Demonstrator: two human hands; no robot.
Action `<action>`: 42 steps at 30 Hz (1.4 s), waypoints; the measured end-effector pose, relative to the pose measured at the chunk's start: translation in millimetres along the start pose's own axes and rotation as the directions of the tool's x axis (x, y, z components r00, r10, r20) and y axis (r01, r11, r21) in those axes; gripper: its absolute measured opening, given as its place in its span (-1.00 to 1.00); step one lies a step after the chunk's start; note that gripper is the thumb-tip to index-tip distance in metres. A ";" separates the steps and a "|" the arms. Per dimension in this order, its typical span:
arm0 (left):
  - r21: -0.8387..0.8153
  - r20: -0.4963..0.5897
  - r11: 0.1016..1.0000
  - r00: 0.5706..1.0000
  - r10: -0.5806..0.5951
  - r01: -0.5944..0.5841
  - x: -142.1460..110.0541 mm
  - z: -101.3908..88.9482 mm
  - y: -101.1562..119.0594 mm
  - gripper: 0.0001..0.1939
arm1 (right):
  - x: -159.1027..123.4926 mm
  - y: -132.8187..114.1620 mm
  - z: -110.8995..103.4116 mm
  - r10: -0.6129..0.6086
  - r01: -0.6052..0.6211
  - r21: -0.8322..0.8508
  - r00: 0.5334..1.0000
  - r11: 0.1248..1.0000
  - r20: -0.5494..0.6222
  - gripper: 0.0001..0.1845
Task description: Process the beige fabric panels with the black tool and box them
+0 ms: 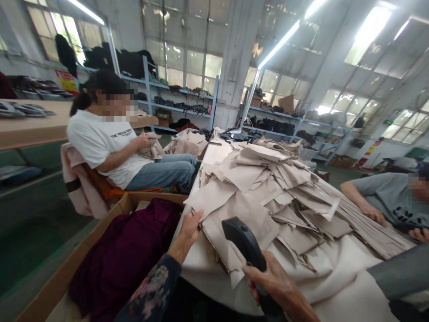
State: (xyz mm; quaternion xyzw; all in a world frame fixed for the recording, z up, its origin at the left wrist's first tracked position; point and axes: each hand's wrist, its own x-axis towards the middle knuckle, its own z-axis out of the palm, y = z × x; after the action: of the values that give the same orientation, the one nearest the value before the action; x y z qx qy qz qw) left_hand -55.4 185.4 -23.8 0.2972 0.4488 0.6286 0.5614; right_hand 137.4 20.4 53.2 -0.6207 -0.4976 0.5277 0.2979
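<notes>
In my right hand [273, 284] is a black handheld scanner [246, 239], its handle wrapped by my fingers and its head tilted up toward the left. My left hand [191, 226] pinches the near corner of a beige fabric piece [214, 195] at the table's left edge. Just below that piece lies a stack of beige cut panels [234, 223], partly behind the scanner. A large loose heap of similar panels [281, 170] rises beyond it.
On the left stands an open cardboard box [50, 286] with dark purple cloth [134, 250] inside. A seated person [110, 138] handles beige fabric beyond it. At the right, another person's arm [365, 205] rests by rows of panels. Beige cloth [348, 277] drapes the table's near side.
</notes>
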 end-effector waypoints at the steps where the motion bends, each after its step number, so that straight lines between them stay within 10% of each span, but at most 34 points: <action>1: 0.006 -0.015 0.999 0.999 0.038 -0.038 2.2 4.3 4.7 -0.78 | -2.2 0.4 -0.3 0.001 -0.001 0.004 1.000 1.000 -0.001 -0.74; 9: 0.291 0.072 0.845 0.891 0.448 -0.448 -7.0 6.1 118.9 -0.89 | -24.7 7.4 -17.7 -0.033 0.032 -0.026 0.999 0.999 -0.041 -0.67; 12: 0.421 0.522 0.471 0.631 0.574 -0.776 -30.6 8.8 124.6 -0.76 | -32.8 15.4 -26.4 -0.044 0.040 -0.051 0.997 0.998 -0.071 -0.65; 14: 0.425 0.755 0.150 0.441 0.486 -0.893 -42.2 8.5 95.1 -0.59 | -41.0 20.6 -30.4 -0.046 0.041 -0.076 0.996 0.996 -0.070 -0.66; 15: 0.438 0.808 0.043 0.414 0.418 -0.898 -46.5 6.6 72.9 -0.55 | -45.9 22.8 -31.7 -0.036 0.030 -0.087 0.997 0.996 -0.072 -0.67; 22: 0.525 0.850 -0.102 0.513 0.117 -0.845 -69.5 -27.5 -50.0 -0.55 | -67.7 35.0 -30.6 0.101 -0.107 -0.093 0.993 0.990 -0.066 -0.75; 34: 0.427 0.884 0.011 0.420 0.205 -0.904 -67.6 -45.2 -47.4 -0.54 | -7.5 27.1 1.3 0.178 -0.172 -0.049 0.975 0.984 0.136 -0.82; 42: 0.448 0.863 0.113 0.462 0.205 -0.887 -62.5 -48.3 -52.2 -0.42 | -1.5 21.1 -2.7 0.201 -0.179 -0.153 0.970 0.972 0.140 -0.79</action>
State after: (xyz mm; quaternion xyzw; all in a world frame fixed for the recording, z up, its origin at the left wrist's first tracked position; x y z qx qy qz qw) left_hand -62.8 111.8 -82.8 0.8813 0.3320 0.3177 0.1106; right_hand 146.5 12.6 35.6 -0.6422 -0.4927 0.5643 0.1626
